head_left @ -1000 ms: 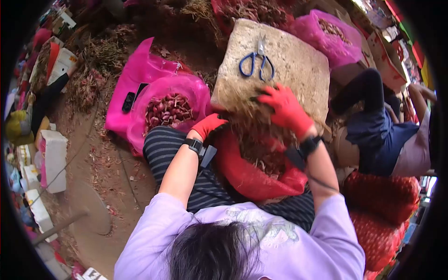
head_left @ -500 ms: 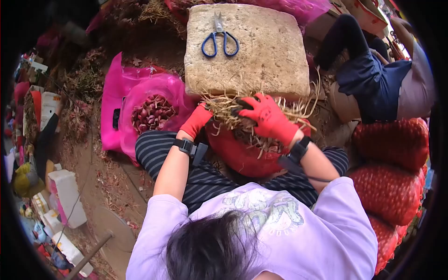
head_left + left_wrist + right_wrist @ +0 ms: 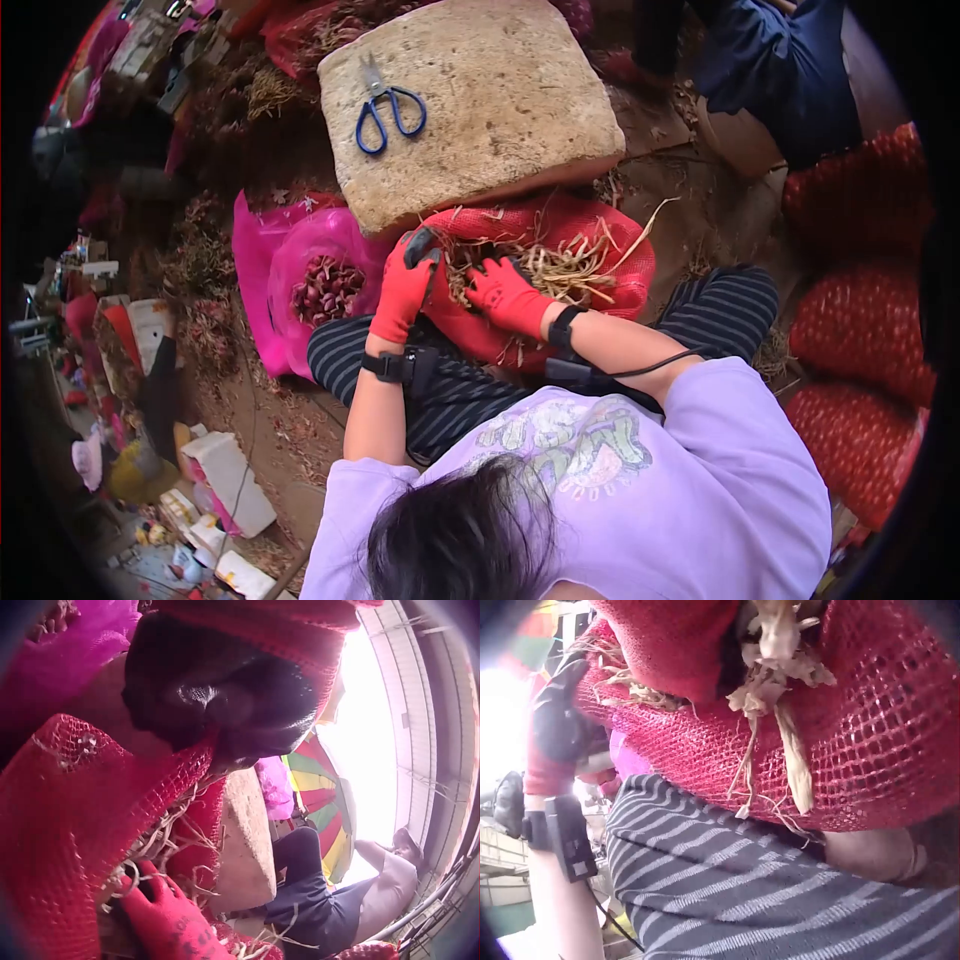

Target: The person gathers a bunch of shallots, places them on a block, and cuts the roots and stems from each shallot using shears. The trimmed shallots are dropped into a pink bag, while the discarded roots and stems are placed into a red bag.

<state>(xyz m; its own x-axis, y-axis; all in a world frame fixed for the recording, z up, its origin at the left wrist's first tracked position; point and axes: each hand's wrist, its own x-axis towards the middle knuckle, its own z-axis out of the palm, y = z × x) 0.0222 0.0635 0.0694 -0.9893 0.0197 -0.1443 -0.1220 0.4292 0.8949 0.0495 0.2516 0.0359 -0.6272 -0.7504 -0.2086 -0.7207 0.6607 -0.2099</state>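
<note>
The left hand (image 3: 403, 292), in a red glove with dark palm, pinches the left rim of a red mesh bag (image 3: 628, 262). The left wrist view shows its dark fingers (image 3: 214, 686) curled over the netting (image 3: 56, 825). Inside the bag's mouth, the right hand (image 3: 507, 298) rests on dry stalks (image 3: 570, 268) with its fingers spread; the same glove (image 3: 176, 922) is low in the left wrist view. Stalks partly hide its fingertips. Papery scraps and a dry stalk (image 3: 795, 761) hang against the mesh in the right wrist view.
Blue-handled scissors (image 3: 388, 108) lie on a pale block (image 3: 500, 100) beyond the bag. A pink bag (image 3: 262, 290) of red bulbs (image 3: 328, 290) stands at left. Full red sacks (image 3: 855, 345) are at right, near another person (image 3: 780, 75).
The right hand has moved down into the bag with the stalks, which were lifted above it. The left hand has shifted to the bag's rim, and the head view has turned.
</note>
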